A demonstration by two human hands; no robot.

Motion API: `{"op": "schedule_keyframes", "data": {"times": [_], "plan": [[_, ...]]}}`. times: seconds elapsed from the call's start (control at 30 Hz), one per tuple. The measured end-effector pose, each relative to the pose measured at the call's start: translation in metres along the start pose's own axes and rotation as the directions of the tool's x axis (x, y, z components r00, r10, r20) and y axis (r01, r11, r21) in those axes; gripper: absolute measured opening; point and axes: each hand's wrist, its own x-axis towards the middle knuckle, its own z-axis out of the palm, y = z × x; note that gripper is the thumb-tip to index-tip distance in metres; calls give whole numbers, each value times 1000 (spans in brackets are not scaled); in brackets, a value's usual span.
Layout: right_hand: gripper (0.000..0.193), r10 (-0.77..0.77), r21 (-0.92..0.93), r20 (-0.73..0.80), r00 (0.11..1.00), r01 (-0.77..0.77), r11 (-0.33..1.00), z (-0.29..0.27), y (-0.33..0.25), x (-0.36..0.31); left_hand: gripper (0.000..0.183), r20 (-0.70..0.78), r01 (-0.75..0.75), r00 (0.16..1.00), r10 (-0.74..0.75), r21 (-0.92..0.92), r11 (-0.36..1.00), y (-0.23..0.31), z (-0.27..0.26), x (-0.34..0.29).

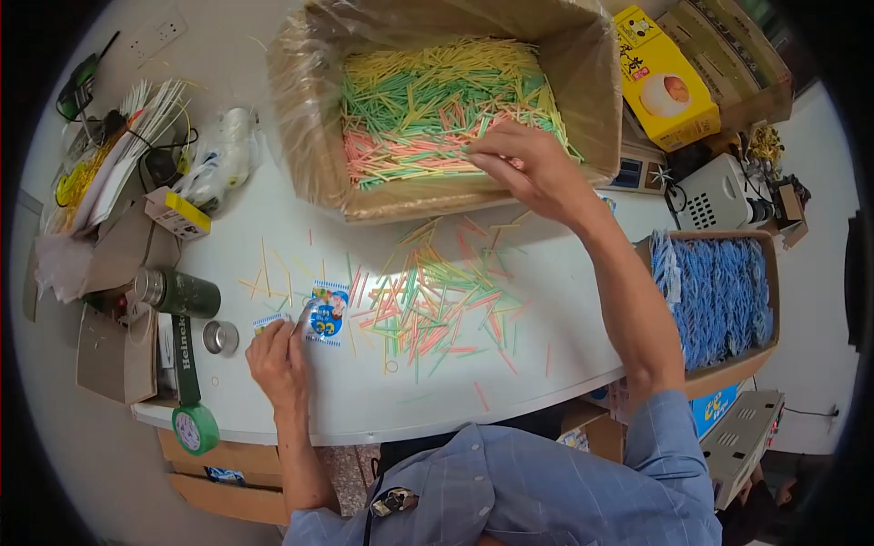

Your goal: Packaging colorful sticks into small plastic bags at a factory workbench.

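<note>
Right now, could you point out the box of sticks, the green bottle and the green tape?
Box of sticks [437, 199]: head view, its near wall.
Green bottle [193, 294]: head view, its body.
Green tape [198, 429]: head view, near the roll's middle.

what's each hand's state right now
Left hand: curled at a small packet; grip unclear.
Right hand: half-closed over coloured sticks; can't tell if holding any.

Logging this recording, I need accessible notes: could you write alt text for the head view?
A person has the right grip over yellow, green and pink sticks in a plastic-lined cardboard box, and the left grip beside small packets on a white table. Loose sticks lie scattered there.
</note>
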Motion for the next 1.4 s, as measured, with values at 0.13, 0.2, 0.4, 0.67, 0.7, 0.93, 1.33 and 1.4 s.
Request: {"op": "schedule_keyframes", "data": {"times": [0.13,0.2,0.4,0.67,0.7,0.93,1.33,1.4], "plan": [[18,-179,-92,225,958,204,975,24,8,57,12,-108,193,962,-250,-380,905,28,-16,-10],[18,-258,-197,362,896,343,918,41,11,73,12,-21,307,924,-382,-555,773,33,-18,-12],[19,-110,-503,555,825,438,745,85,22,91,12,-11,293,926,-378,-613,734,50,-15,-10],[21,-143,-539,564,813,494,682,100,36,92,12,49,319,929,-366,-608,727,58,-10,-9],[22,-191,-509,547,815,505,697,98,42,89,12,46,319,928,-369,-609,726,59,-10,-7],[25,-215,-365,436,874,390,846,75,62,94,13,3,281,933,-359,-630,724,62,-16,-3],[29,128,640,569,812,-535,552,1,-19,32,23,102,151,874,-476,-986,65,125,-43,69],[29,55,638,709,703,-672,376,11,-32,-5,22,169,157,912,-375,-986,-63,146,-38,88]]}}
